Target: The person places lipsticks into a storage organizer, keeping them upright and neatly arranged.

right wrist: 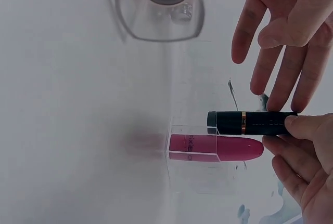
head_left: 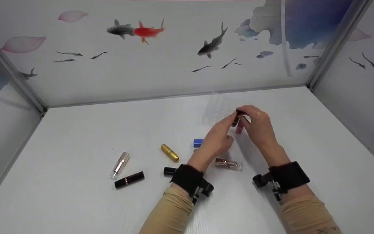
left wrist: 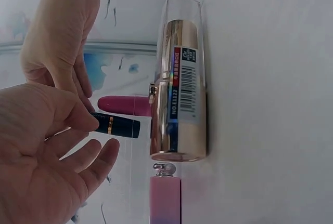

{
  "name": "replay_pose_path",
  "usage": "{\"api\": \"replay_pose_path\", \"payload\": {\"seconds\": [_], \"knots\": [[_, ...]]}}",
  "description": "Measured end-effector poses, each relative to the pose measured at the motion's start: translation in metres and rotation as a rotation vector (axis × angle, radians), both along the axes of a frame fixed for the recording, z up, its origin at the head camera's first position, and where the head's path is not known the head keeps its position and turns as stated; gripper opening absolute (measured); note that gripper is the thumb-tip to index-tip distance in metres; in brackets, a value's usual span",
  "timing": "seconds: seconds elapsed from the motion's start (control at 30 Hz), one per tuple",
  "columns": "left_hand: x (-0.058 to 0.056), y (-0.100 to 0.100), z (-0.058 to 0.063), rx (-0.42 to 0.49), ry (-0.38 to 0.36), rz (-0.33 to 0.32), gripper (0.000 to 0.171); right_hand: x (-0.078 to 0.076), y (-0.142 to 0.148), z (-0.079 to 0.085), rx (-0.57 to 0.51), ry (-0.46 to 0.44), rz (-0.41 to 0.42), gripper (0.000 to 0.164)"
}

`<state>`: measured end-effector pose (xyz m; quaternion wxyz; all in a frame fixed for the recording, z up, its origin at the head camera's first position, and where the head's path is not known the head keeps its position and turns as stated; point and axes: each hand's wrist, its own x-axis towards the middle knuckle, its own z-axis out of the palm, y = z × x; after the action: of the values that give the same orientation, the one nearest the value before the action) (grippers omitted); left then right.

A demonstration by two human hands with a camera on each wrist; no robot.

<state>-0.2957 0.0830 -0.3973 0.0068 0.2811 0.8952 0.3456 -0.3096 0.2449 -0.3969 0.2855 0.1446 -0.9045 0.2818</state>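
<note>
Both hands up over the white counter (head_left: pixel 76 136), meeting at about 1 o'clock from frame centre in the head view. Right hand (head_left: pixel 260 126) pinching a dark lipstick tube (right wrist: pixel 250 123) with a thin gold band, thumb and fingertips clamped on one end, tube horizontal in the right wrist view. Left hand (head_left: pixel 218 138) touching the same tube at the other end with thumb tip (left wrist: pixel 86 121), remaining fingers relaxed and spread, not curled round it. Directly under the tube: pink lipstick (right wrist: pixel 218 147) sitting in a cell of a clear acrylic organizer (head_left: pixel 218 109), close to the dark tube, contact not discernible. Organizer at 12 o'clock from the hands, near the back wall, hard to make out against the white. Rose-gold lipstick with clear cap (head_left: pixel 228 163) lying flat at 6 o'clock from the hands, between the two wrists. Blue piece (head_left: pixel 198 143) just at 9 o'clock of the left hand, partly hidden. Gold bullet-shaped tube (head_left: pixel 169 152) farther out at 8 o'clock. Black cap or tube end (head_left: pixel 170 171) beside the left wrist strap. Black lipstick (head_left: pixel 129 179) and silver-and-clear tube (head_left: pixel 119 165) lying near each other at 8 o'clock, well apart from the hands. Pink-to-lilac tube with silver top (left wrist: pixel 165 195) visible in the left wrist view just beyond the rose-gold one's end.
</note>
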Motion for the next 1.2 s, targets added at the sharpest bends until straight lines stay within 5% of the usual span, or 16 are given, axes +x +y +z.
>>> {"api": "replay_pose_path", "payload": {"seconds": [0.7,1.0,1.2], "knots": [[-0.001,-0.002,-0.008,0.015,-0.079,-0.006,0.072,0.001,0.007,-0.004,0.097,-0.184,0.010,0.027],[0.007,-0.015,0.003,0.066,-0.011,0.037,0.051,0.014,0.011,0.015,0.069,-0.168,0.014,0.031],[0.018,-0.027,0.013,-0.053,0.033,0.095,0.038,0.031,0.011,0.032,0.131,-0.281,0.107,0.035]]}}
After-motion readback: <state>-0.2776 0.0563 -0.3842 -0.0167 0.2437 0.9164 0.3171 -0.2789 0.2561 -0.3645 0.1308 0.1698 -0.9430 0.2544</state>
